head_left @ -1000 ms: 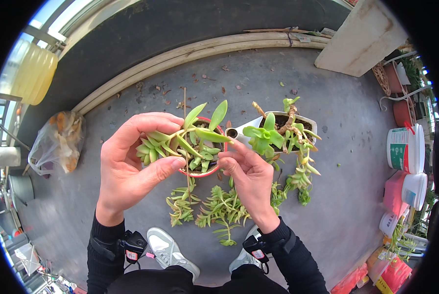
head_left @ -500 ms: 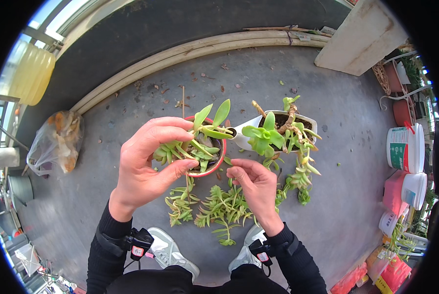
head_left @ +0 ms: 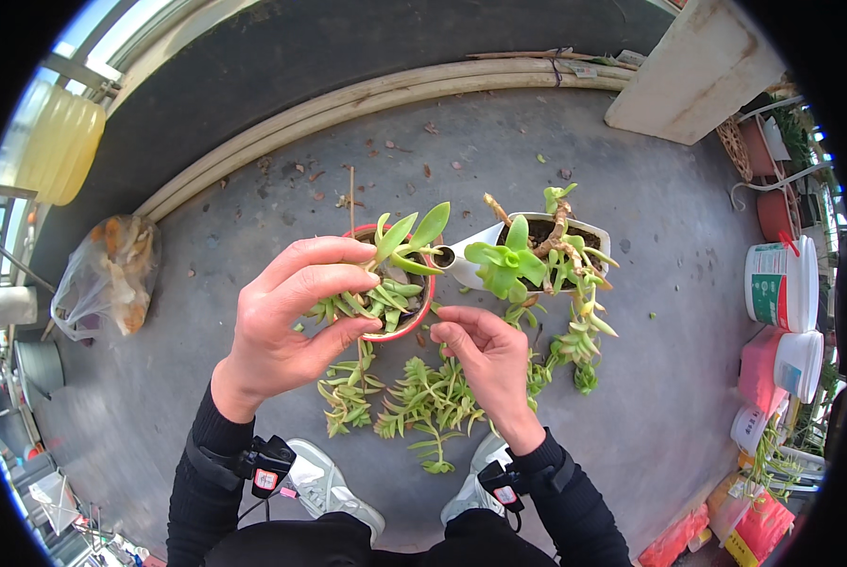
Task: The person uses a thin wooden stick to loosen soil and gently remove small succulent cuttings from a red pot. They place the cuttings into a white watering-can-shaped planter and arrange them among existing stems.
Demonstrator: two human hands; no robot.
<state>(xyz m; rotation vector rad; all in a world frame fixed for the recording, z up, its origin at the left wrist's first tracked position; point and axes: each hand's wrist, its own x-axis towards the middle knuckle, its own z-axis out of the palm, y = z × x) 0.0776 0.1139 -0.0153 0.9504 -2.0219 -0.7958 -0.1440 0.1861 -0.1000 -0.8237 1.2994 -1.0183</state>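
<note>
Pot (head_left: 414,326) in left hand (head_left: 286,326), plant (head_left: 400,255) in it. Right hand (head_left: 485,364) just right, near side of pot. Planter (head_left: 537,241) right of pot, touching. Cuttings (head_left: 414,402) on floor (head_left: 282,198) near, under hands. Bag (head_left: 107,274) far left. Tubs (head_left: 778,283) far right.

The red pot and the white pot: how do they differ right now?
The red pot is round and held up in the left hand; the white pot looks oblong and sits on the concrete floor, untouched. The red pot holds slim trailing shoots; the white pot has a thick, knobbly stem. Both hold green succulents.
</note>
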